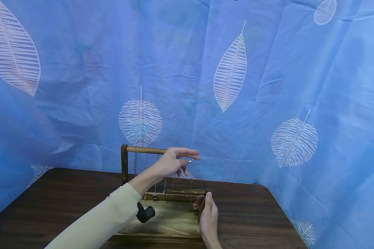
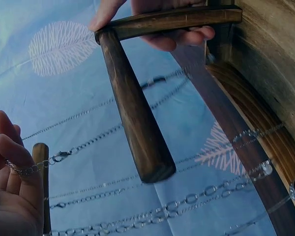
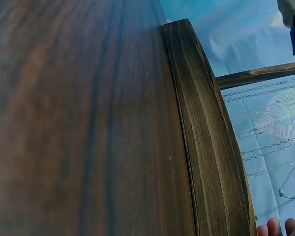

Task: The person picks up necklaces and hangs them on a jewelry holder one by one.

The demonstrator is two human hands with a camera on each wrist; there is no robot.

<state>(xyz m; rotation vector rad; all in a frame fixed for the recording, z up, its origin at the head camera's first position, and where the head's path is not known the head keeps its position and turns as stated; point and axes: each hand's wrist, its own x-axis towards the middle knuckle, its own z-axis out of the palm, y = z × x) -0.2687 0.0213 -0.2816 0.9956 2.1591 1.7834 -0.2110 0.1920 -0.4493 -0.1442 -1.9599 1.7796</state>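
Note:
A dark wooden jewelry stand [image 1: 162, 218] sits on the table, with several chain necklaces hanging from its top bar [image 1: 146, 150]. My left hand [image 1: 171, 162] reaches over the right part of that bar and pinches a silver chain necklace [image 1: 192, 158] at the fingertips. In the left wrist view the necklace's clasp [image 2: 61, 156] hangs just beyond those fingers. My right hand [image 1: 209, 219] grips the short side arm [image 2: 177, 22] of the stand, thumb on one side and fingers behind. From this arm a round lower bar [image 1: 185, 191] runs left to a free end.
A ring-like pendant [image 1: 154, 196] hangs low over the base. A black band [image 1: 145, 213] shows at the left wrist. The dark wood table [image 1: 246, 214] stands before a blue leaf-print curtain [image 1: 187, 69]. The stand's base edge [image 3: 206, 128] lies along the tabletop in the right wrist view.

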